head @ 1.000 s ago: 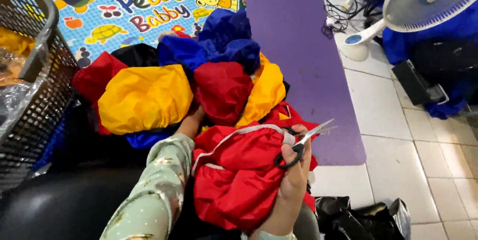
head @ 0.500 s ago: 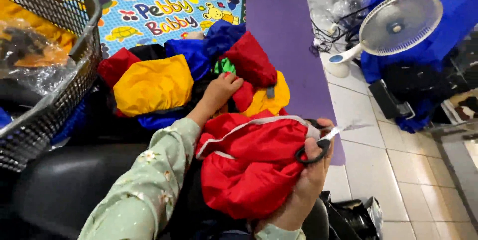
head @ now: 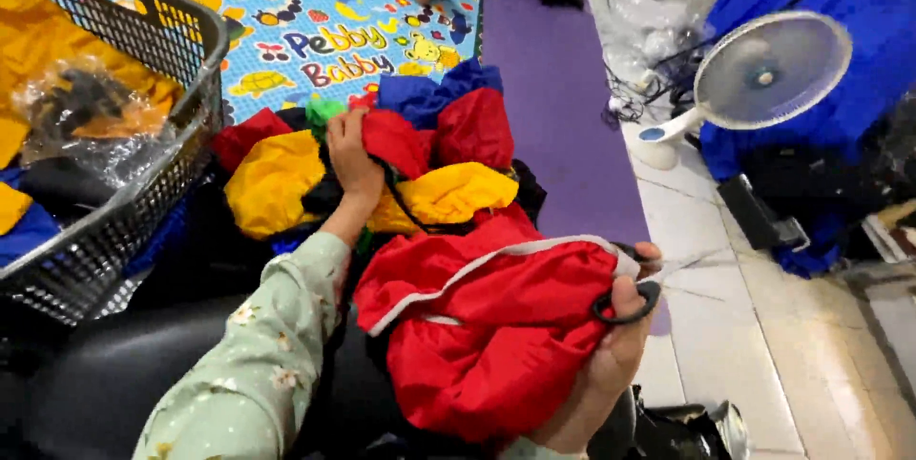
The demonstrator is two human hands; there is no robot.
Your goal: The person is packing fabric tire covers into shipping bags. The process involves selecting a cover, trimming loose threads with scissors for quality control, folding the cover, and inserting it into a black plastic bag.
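A red garment (head: 487,326) with a grey trim lies bunched in the lap. The right hand (head: 611,345) clenches it along with black-handled scissors (head: 634,293). The left hand (head: 351,159) grips cloth in the pile of red, yellow and blue garments (head: 448,193) beside a black basket (head: 114,221).

left hand (head: 351,156) now reaching deeper into fabric pile (head: 382,164)

one basket (head: 143,202), one fan (head: 763,78), one pair of scissors (head: 634,293).
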